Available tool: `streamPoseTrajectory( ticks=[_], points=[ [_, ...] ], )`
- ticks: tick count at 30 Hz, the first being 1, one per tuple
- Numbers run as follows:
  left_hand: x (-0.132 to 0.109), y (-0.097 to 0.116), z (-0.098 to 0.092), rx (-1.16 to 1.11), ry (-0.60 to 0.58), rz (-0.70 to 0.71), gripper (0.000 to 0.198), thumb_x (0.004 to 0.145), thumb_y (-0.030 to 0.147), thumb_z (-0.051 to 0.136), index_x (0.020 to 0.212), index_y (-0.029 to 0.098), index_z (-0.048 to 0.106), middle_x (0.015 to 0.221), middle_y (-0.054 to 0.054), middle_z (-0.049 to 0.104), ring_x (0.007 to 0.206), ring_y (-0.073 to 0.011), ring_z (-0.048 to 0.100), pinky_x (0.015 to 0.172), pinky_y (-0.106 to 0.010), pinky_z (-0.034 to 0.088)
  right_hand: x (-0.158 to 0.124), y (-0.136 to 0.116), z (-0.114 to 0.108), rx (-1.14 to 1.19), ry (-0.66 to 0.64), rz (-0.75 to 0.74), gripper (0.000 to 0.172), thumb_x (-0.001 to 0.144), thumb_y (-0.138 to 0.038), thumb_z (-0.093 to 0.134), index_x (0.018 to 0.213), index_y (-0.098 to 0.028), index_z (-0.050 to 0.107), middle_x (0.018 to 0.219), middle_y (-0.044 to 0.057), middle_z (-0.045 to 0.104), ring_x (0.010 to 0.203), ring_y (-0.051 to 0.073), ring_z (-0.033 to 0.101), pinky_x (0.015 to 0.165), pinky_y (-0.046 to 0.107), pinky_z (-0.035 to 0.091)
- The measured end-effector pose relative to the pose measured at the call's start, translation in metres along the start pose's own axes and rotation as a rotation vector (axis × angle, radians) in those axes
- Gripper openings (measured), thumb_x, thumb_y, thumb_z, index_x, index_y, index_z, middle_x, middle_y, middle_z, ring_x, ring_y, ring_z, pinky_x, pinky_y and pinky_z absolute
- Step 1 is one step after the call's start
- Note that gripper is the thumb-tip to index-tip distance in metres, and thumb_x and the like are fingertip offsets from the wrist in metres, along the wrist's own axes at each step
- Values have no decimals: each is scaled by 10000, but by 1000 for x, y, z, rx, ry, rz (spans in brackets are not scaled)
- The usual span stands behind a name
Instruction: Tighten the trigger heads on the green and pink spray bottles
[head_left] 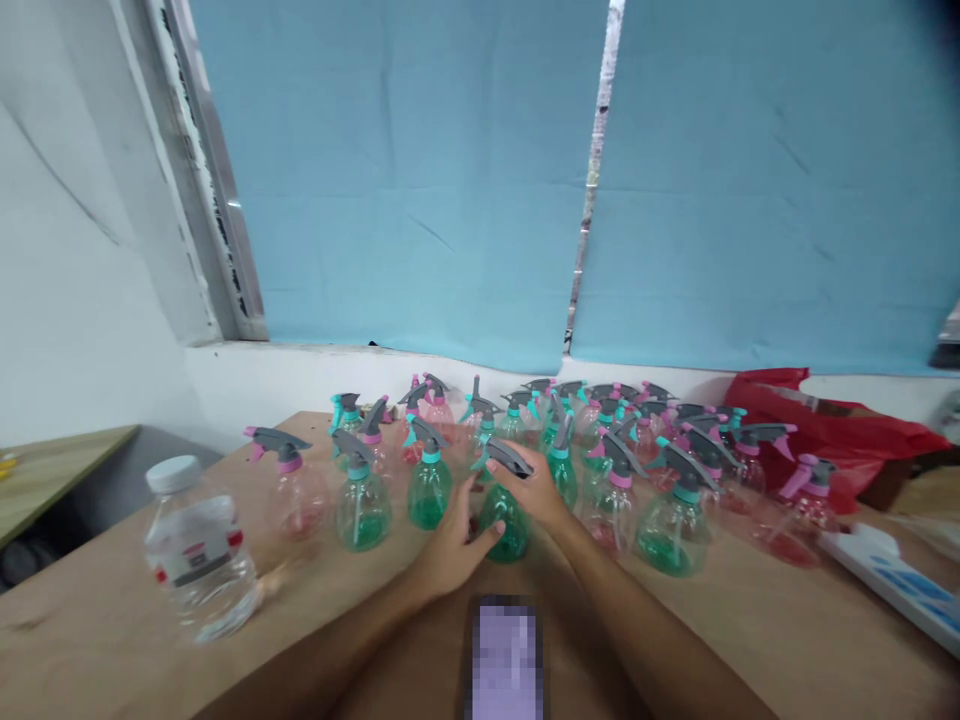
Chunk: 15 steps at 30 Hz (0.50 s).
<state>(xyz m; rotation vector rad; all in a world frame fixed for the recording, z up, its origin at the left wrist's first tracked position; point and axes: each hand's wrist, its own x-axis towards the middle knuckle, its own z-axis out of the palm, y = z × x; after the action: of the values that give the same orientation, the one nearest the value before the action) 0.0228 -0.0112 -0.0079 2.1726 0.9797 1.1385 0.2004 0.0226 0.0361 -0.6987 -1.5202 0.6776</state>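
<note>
Dark-edged rectangular phone with a lilac screen [504,665]: nearest of all, between my forearms; its screen is blurred into blocks.
Clear green plastic spray bottle [511,540]: upright on the flat brown tabletop [82,610], straight ahead, between my hands.
Left hand [448,548]: cupped around the bottle's lower left side, thumb across its front.
Right hand [536,490]: curled over the top, fingers about the smooth grey plastic sprayer head [510,457].
Handling: I judge it light, with a thin, slick wall that gives if squeezed; the head looks stiffer, its lever easy to press by accident.
Best hold: one palm round the bulging belly, the other hand at the narrow neck.
Neighbours: rounded clear bottles, some green-bodied [429,492], some pink-bodied [298,505], crowd behind and on both sides.
Left: a clear plastic water bottle with a white cap [199,560], ribless-looking and shiny.
Right: a crinkled red plastic bag [840,425] and a flat white-and-blue box [900,580].
Backdrop: smooth, faintly creased blue sheeting [450,180] above a white wall [247,385].
</note>
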Motion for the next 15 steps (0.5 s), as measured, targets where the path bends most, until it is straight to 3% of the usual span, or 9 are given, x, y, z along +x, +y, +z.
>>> streamPoseTrajectory(
  ticks=[4, 9, 12, 15],
  points=[
    [-1, 1, -3, -10, -95, 60, 515, 996, 452, 604, 1446, 242, 466, 1314, -107, 586, 1096, -279, 601, 1002, -451, 487, -2, 2, -5, 156, -171, 86, 290, 853, -434, 721, 1036, -216, 771, 970, 53, 780, 919, 240, 708, 892, 391, 550],
    [0, 0, -10, -22, -145, 104, 559, 994, 469, 605, 1492, 250, 477, 1452, -111, 535, 1320, -312, 505, 1147, -462, 374, 1, -4, -3, 196, -293, 132, 301, 790, -264, 687, 1085, -258, 744, 969, 17, 760, 897, 197, 689, 839, 341, 555],
    [0, -3, -13, -9, -197, 55, 557, 990, 499, 598, 1478, 248, 504, 1375, -98, 585, 1181, -283, 594, 1054, -427, 466, 1, -10, -1, 296, -321, 184, 242, 738, -221, 646, 963, -252, 731, 944, 9, 756, 730, 172, 683, 726, 316, 562],
    [-2, -4, -16, 36, -185, 24, 468, 1014, 502, 545, 1390, 227, 583, 1247, -82, 629, 1042, -241, 633, 968, -388, 507, -1, -14, 0, 334, -233, 210, 147, 684, -197, 603, 787, -233, 702, 772, -8, 724, 578, 144, 626, 627, 284, 525]
  ],
)
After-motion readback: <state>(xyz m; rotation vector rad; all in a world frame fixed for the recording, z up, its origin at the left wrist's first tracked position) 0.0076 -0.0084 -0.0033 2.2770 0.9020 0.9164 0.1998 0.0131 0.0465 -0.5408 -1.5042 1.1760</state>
